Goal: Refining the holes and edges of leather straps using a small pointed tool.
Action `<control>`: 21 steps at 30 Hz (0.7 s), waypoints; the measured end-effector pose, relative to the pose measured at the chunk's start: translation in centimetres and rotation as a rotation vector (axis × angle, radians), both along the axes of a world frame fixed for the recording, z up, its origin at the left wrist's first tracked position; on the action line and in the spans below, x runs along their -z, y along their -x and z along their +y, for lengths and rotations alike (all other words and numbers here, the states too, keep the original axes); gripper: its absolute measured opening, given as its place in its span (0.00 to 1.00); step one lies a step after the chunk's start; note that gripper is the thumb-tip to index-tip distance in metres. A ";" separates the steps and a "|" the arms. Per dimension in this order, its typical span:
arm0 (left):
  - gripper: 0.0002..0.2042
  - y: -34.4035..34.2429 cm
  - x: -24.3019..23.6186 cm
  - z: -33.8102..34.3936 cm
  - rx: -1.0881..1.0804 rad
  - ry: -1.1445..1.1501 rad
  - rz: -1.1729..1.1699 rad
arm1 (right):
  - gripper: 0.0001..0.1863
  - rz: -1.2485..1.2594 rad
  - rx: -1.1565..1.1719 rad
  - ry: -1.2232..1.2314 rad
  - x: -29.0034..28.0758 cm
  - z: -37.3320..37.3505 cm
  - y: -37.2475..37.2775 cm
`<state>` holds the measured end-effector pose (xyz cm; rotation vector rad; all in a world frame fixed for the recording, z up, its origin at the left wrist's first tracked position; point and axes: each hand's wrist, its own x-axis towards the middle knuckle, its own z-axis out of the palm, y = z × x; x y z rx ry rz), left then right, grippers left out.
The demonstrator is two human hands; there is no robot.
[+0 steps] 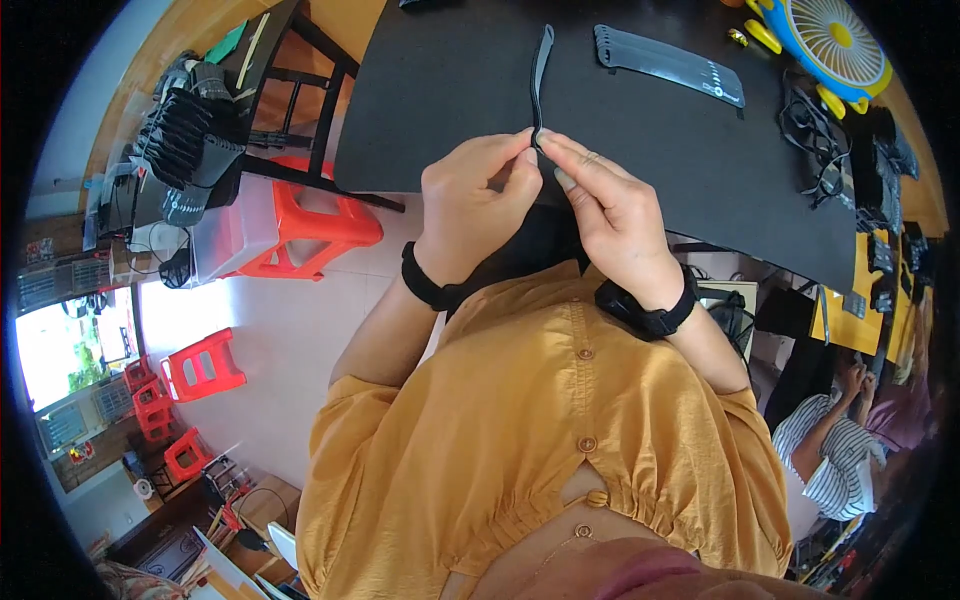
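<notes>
A narrow strap (541, 85), grey on one face and black along its edge, stretches away from me over the black table (440, 110). Its near end is pinched between the fingertips of both hands at the table's front edge. My left hand (470, 195) is closed on it with thumb and forefinger. Against it from the other side, my right hand (625, 215) also grips the strap, fingers pressed together. The exact end of the strap is hidden by the fingertips. To the right of the strap's far part lies a flat row of overlapping grey straps (665, 65) with pale print at one end.
At the far right stands a blue and yellow fan (835, 45), with a tangle of black straps (815, 145) below it. Left of the table are a red stool (325, 225) and a heap of dark straps (190, 140). A co-worker in a striped top (830, 455) sits at right.
</notes>
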<state>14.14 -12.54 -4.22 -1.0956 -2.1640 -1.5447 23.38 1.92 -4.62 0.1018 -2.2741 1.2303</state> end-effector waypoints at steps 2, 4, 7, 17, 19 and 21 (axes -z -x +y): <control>0.08 -0.2 0.3 0.0 0.000 -0.026 -0.097 | 0.21 0.019 0.021 -0.073 0.0 -0.1 -0.1; 0.08 -0.4 0.8 -0.2 0.002 -0.053 -0.195 | 0.21 0.019 0.020 -0.086 0.0 -0.1 -0.1; 0.08 -0.5 1.1 -0.3 0.027 -0.094 -0.324 | 0.21 0.014 0.016 -0.094 0.0 -0.1 -0.3; 0.09 -1.1 1.5 -0.5 0.095 -0.124 -0.483 | 0.23 0.016 0.037 -0.223 0.2 -0.1 -0.7; 0.09 -1.4 1.4 -0.4 0.093 -0.119 -0.497 | 0.24 0.021 0.037 -0.231 0.2 -0.1 -0.8; 0.09 -1.6 1.1 -0.3 0.114 -0.180 -0.552 | 0.24 0.028 0.037 -0.240 0.2 -0.1 -0.9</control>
